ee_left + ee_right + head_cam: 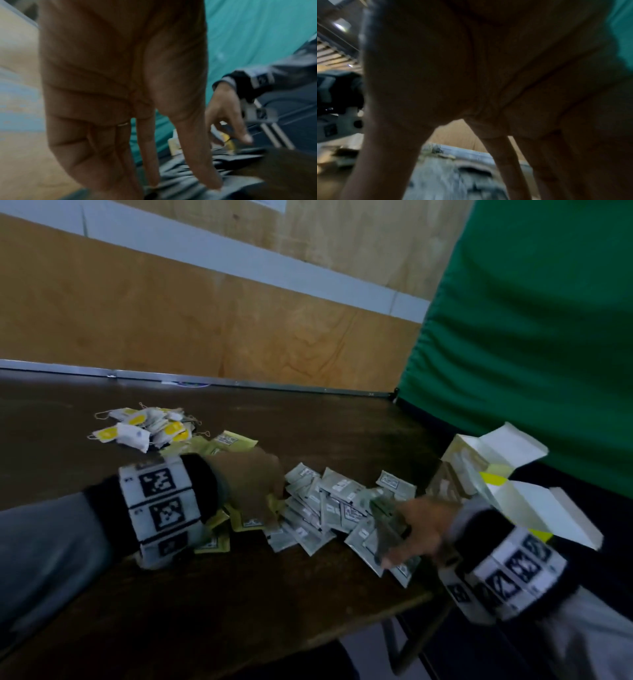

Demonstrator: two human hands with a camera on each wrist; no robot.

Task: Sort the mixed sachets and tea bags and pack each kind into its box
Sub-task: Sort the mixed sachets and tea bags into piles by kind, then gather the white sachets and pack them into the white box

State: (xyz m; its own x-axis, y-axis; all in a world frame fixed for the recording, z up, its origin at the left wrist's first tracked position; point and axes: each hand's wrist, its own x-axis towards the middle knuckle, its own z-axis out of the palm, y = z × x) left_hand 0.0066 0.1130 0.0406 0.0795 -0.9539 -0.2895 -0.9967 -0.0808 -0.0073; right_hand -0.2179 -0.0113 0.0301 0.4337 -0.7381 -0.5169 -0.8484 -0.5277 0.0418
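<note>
Grey sachets (329, 501) lie under my right grip (424, 525), open box (457, 458) just beyond it; blur hides that grip's hold. Left grip (250, 484) rests, fingers straight.

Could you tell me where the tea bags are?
Head view: tea bags lie far left on the table, beside the yellow sachets, beyond the left hand.

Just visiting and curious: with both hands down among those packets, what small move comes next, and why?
Probably the right hand gathers a few grey sachets and lifts them toward the open box beside it. Its fingers are on the grey pile, the box flaps stand open close by, and the left hand rests on the yellow sachets.
</note>
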